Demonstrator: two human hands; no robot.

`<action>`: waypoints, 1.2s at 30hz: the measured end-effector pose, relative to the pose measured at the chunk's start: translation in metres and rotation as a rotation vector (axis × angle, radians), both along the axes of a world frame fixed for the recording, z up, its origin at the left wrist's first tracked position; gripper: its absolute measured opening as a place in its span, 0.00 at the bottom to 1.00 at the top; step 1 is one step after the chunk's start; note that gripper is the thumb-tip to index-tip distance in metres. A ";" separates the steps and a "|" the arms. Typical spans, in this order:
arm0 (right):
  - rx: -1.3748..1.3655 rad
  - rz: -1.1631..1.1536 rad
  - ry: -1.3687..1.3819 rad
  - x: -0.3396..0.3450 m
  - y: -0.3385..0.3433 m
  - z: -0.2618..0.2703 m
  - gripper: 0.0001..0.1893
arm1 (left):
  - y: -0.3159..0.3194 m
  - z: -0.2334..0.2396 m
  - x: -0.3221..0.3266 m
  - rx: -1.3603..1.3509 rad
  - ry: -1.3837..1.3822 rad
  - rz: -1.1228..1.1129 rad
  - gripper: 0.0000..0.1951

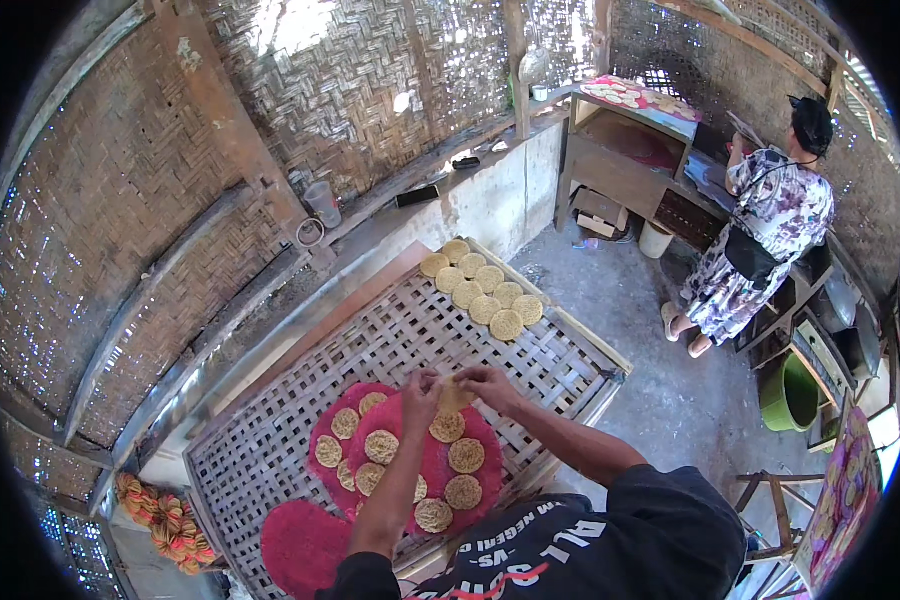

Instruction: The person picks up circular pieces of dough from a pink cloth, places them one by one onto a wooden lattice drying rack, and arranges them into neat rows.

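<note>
Between my left hand [423, 386] and my right hand [485, 386] is a thin round yellowish disc, probably noodle or dough [456, 396], pinched at its edges by the fingers of both. It is held above the far edge of a round pink mat [439, 450] that carries several similar discs [466, 456]. A second pink mat with discs [322, 427] lies partly under the first, and a bare pink mat [300, 544] lies near me at the left. At the far end of the woven bamboo rack [360, 330], several discs [484, 309] lie in close rows.
Another person [772, 202] stands with their back to me at a counter at the right. Beyond the rack are a low wall [495, 187], a phone [418, 196] and a plastic cup [322, 204]. A green bucket [789, 394] and wooden stand [778, 510] are at the right.
</note>
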State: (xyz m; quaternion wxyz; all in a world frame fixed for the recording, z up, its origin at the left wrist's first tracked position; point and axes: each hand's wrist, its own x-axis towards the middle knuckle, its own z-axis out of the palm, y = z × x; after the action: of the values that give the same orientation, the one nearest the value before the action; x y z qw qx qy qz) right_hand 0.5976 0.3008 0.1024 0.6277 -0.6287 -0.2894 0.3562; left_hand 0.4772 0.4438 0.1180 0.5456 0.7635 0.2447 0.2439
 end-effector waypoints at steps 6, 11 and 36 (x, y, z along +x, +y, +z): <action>-0.100 -0.229 0.150 0.042 -0.042 -0.003 0.11 | -0.028 -0.049 0.052 -0.360 0.084 -0.132 0.11; -0.191 -0.282 0.000 0.082 -0.073 -0.011 0.15 | -0.055 -0.085 0.110 -0.199 0.099 -0.194 0.15; -0.716 -0.157 -0.953 0.166 -0.078 -0.014 0.30 | -0.077 -0.133 0.223 -0.302 0.158 -0.443 0.26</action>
State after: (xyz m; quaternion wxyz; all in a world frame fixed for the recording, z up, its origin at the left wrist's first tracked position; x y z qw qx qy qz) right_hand 0.7635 0.2225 0.0882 0.2024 -0.9110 -0.3537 0.0629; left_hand 0.7000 0.3672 -0.0150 0.6723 0.7252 0.1473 0.0190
